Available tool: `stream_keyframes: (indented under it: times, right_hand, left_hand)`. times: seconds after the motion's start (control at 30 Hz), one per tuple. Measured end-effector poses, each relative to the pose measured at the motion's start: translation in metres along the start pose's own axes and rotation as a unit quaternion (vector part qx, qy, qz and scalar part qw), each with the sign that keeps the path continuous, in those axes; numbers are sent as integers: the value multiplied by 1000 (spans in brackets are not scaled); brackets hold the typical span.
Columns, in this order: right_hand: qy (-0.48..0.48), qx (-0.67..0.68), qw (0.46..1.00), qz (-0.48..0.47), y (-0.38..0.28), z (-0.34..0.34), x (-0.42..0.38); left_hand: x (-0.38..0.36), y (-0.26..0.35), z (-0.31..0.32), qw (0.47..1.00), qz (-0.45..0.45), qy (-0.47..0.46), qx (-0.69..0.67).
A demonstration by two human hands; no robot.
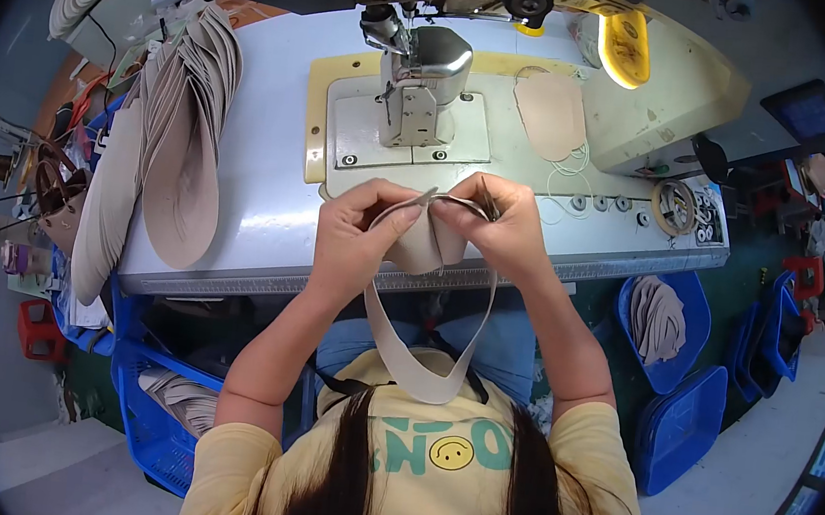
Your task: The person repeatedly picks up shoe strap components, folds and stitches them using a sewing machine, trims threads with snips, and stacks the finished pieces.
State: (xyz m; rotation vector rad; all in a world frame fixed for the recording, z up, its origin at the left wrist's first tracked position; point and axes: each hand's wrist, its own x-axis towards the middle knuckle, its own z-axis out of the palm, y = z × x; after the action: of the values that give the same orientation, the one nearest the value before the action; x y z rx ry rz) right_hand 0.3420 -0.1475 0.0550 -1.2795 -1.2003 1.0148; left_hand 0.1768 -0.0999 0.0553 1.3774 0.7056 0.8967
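In front of the sewing machine (431, 63), at the table's front edge, both hands hold a beige, leather-like shoe upper piece (415, 250). My left hand (360, 227) pinches its upper edge between thumb and fingers. On the other side my right hand (508, 229) is closed on the edge, close to the left fingertips. A curved beige band (424, 384) of the piece hangs in a loop below the hands, over my lap. Where exactly the edges meet is partly hidden by my fingers.
Stacked beige pieces (186, 163) hang over the table's left side. A flat beige piece (553, 111), loose thread, bobbins (623, 204) and a tape roll (674, 207) lie to the right. Blue baskets (681, 432) stand on the floor at right, another blue basket (147, 436) at lower left.
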Motion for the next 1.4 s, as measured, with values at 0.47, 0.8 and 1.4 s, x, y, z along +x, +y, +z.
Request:
stream_keyframes:
  times: [0.47,0.8,1.4]
  right_hand:
    - [-142,-54,982,109,-5,-16,12]
    - [-175,-52,979,89,9,-13,15]
    - [-166,56,984,35,-42,-6,66]
  left_hand:
    - [19,20,-12,952,5,-121,283]
    - [18,11,-14,956,-16,-115,270]
    - [76,80,-44,956,-89,-168,223]
